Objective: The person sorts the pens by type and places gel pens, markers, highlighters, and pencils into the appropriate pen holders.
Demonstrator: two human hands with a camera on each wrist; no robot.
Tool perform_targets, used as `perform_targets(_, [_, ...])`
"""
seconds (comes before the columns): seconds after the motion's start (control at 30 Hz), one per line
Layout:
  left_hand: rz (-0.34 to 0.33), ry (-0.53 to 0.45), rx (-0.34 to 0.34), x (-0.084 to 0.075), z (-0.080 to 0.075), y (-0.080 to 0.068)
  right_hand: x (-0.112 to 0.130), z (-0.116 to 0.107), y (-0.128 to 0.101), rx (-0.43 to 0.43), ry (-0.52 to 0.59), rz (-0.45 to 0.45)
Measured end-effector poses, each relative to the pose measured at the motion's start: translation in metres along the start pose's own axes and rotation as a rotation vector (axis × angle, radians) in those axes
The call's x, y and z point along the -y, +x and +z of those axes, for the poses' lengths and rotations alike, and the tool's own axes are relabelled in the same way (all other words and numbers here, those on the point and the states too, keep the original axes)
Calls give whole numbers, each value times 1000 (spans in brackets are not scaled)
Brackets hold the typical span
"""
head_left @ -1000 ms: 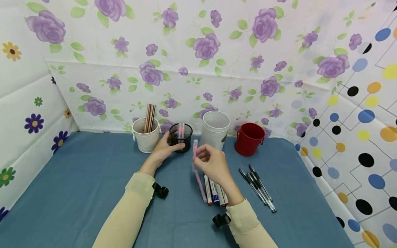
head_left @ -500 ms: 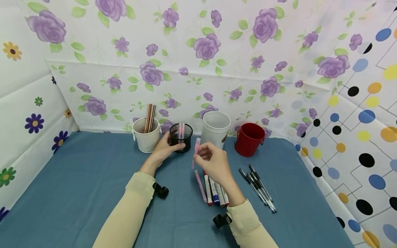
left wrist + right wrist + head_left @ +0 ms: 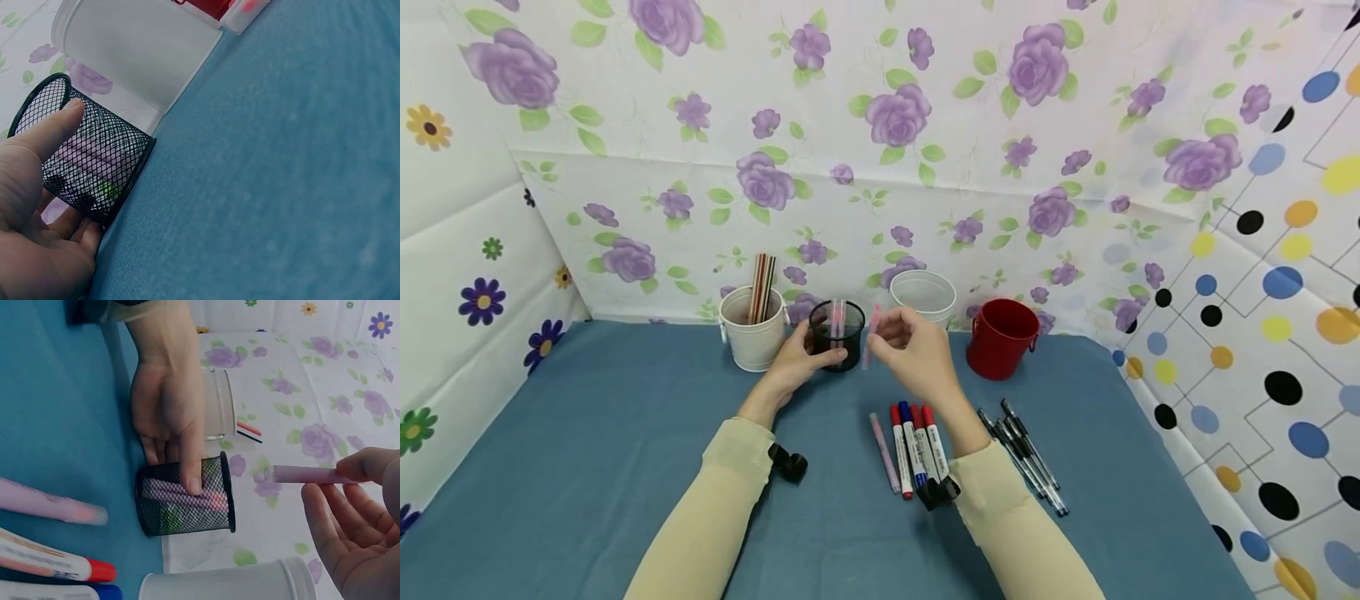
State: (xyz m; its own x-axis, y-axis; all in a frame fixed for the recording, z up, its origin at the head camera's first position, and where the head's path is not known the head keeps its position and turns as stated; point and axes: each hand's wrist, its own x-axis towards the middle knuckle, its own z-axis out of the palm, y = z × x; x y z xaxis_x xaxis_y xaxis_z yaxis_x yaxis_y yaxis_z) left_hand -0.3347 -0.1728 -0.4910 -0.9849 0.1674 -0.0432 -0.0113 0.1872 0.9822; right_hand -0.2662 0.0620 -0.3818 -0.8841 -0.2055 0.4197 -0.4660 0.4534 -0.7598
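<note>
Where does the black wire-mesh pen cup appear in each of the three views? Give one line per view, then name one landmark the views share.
Head view: the black wire-mesh pen cup stands at centre, by the back wall, gripped by the left hand.
Left wrist view: it lies at the left edge, tilted in the picture, thumb across its mesh.
Right wrist view: it sits low at centre, a finger over its side.
Shared landmark: the tall white plastic cup beside it.

Blue cloth surface [image 3: 587,433] enclosed by purple-rose wall [image 3: 880,150], daisy-print panel [image 3: 460,233] left, dotted panel [image 3: 1277,275] right
</note>
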Motion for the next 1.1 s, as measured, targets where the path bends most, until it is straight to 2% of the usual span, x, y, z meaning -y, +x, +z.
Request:
perform_targets(0.27, [17, -17, 6, 1, 2, 3, 0, 6, 28, -5, -41, 16])
perform_targets(0.57, [-11, -7, 11, 0, 0, 3, -1, 27, 54, -26, -19, 37])
perform_targets(0.73, [-16, 0, 10, 0, -1, 4, -4, 39, 63, -40, -55, 71])
perform_targets(1.1, [-26, 2, 12, 0, -1, 2, -23, 60, 68, 0, -131, 157])
